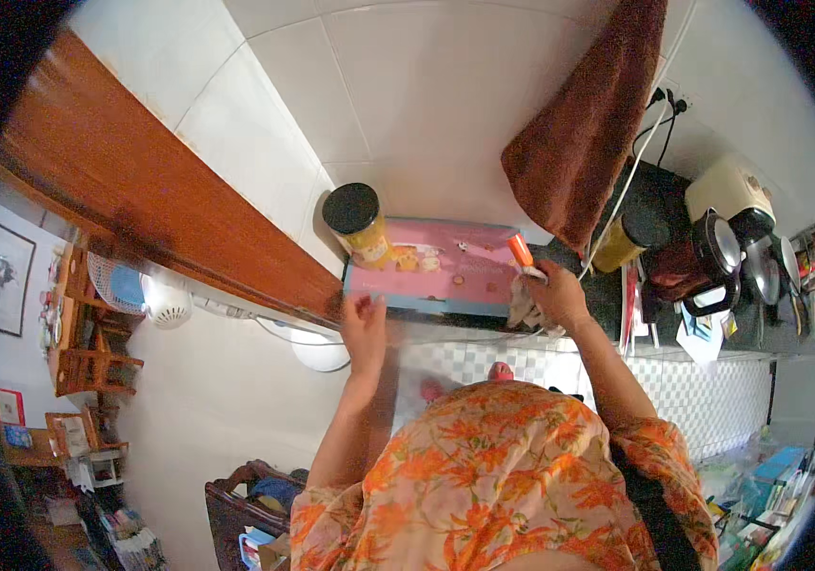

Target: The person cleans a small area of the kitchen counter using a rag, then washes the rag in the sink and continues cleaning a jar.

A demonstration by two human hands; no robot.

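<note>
A flat pink box or board (450, 278) with a light-blue front border and small cartoon figures lies on a dark counter against the tiled wall. My left hand (363, 332) is over its front left corner, slightly blurred, fingers loosely curled and apart, nothing visible in them. At the right end, my right hand (557, 292) grips a crumpled greyish cloth (524, 305). An orange cylinder (519, 250) with a whitish end rests against those fingertips; whether they hold it too is unclear. A glass jar (361, 232) with a black lid and yellowish contents stands at the back left of the pink surface.
A brown towel (586, 135) hangs above the counter beside a white cable (625, 189). Further right stand another black-lidded jar (629, 239), a dark glass pot or kettle (700, 260) and a cream appliance (729, 189). A wooden door frame (186, 193) borders the left.
</note>
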